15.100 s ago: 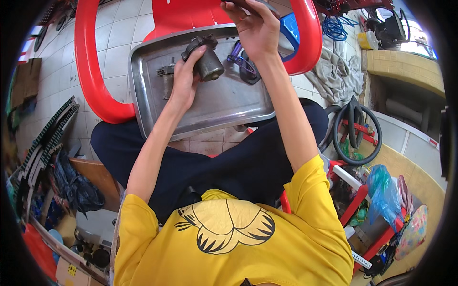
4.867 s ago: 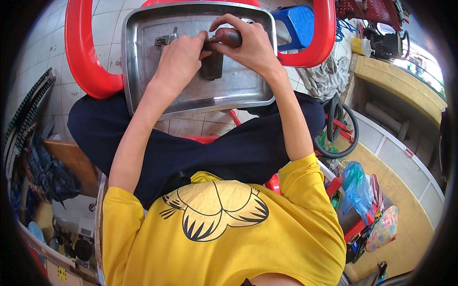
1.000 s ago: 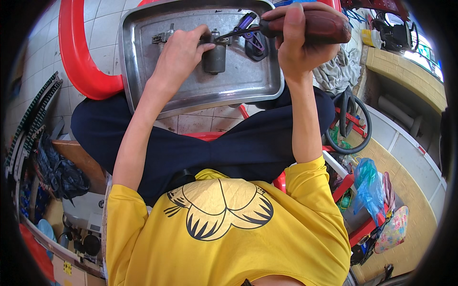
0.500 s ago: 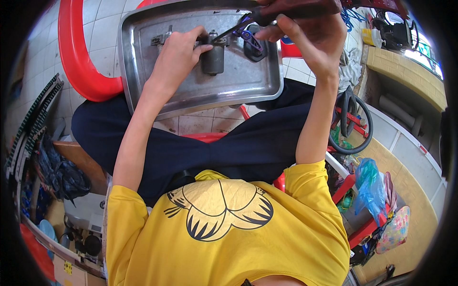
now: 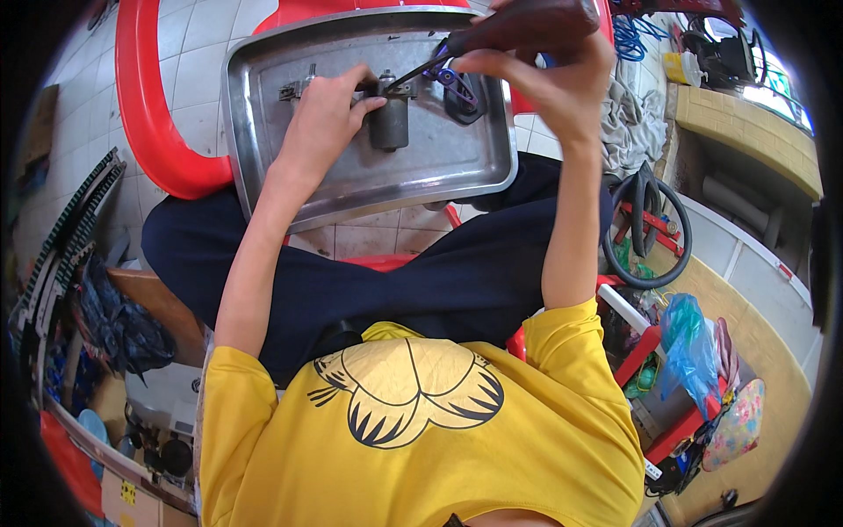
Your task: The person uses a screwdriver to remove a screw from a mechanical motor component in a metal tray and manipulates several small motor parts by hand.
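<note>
A steel tray (image 5: pixel 421 198) holds a dark metal cylinder (image 5: pixel 389 125) with a flanged top. My left hand (image 5: pixel 329 119) pinches the cylinder near that top, fingers curled. My right hand (image 5: pixel 558 92) is above the tray's right side, round a dark red screwdriver handle (image 5: pixel 527 28), thumb by the shaft; the dark shaft angles down to the cylinder's top. Beside the cylinder, on the right, lies a purple-and-black part (image 5: pixel 461 101). Another metal fitting (image 5: pixel 288 92) is partly hidden behind my left hand.
A red plastic chair (image 5: pixel 149 132) surrounds the tray above my crossed legs. At right are a grey cloth (image 5: pixel 632 136), black tubes (image 5: pixel 680 255), blue coiled hose (image 5: pixel 632 39) and bags (image 5: pixel 685 351). Long curved rails (image 5: pixel 61 263) and a dark bag (image 5: pixel 118 321) are at left.
My right hand has shifted its grip on the screwdriver handle, opening its fingers and curling them again, with the shaft still angled onto the cylinder. My left hand stays at the cylinder.
</note>
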The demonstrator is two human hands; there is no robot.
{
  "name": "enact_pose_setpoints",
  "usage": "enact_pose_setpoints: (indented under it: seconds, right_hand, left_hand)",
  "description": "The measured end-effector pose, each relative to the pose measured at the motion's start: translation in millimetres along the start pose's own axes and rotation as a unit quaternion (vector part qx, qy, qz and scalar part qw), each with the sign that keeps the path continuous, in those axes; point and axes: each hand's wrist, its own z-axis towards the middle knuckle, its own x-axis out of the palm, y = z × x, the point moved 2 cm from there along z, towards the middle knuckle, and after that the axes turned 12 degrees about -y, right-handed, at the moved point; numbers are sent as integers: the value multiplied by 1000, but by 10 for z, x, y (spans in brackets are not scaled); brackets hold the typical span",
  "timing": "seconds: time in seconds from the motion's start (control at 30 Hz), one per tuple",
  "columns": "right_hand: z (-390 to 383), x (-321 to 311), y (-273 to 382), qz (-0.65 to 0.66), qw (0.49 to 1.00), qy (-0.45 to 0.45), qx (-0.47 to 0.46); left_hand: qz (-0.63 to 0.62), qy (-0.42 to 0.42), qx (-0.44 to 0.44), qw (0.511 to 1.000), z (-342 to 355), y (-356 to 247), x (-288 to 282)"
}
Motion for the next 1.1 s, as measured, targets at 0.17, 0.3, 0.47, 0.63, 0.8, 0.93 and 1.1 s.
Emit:
enact_pose_setpoints:
  seconds: [0.17,0.3,0.47,0.63,0.8,0.93,1.1]
  right_hand:
    - [20,194,7,127,989,55,48]
    - [-11,48,91,115,956,118,243]
    - [81,297,88,-86,994,-4,-62]
    - [59,363,32,-33,999,9,-36]
    - [-2,245,-55,82,988,56,117]
    - [55,401,-31,-104,995,-5,-7]
    - [60,485,-63,-5,998,61,-13]
  left_hand:
    - [-6,-1,8,1000,8,-7,-15]
    - [8,4,-9,1000,-20,19,-18]
    - [5,-11,-4,1000,-19,-98,-50]
    - [23,-11,23,999,-16,-124,-83]
    - [-17,-13,3,1000,-20,-7,-12]
    - [-11,8,-16,1000,1,-39,-26]
    - [-12,-12,35,999,-7,-22,-41]
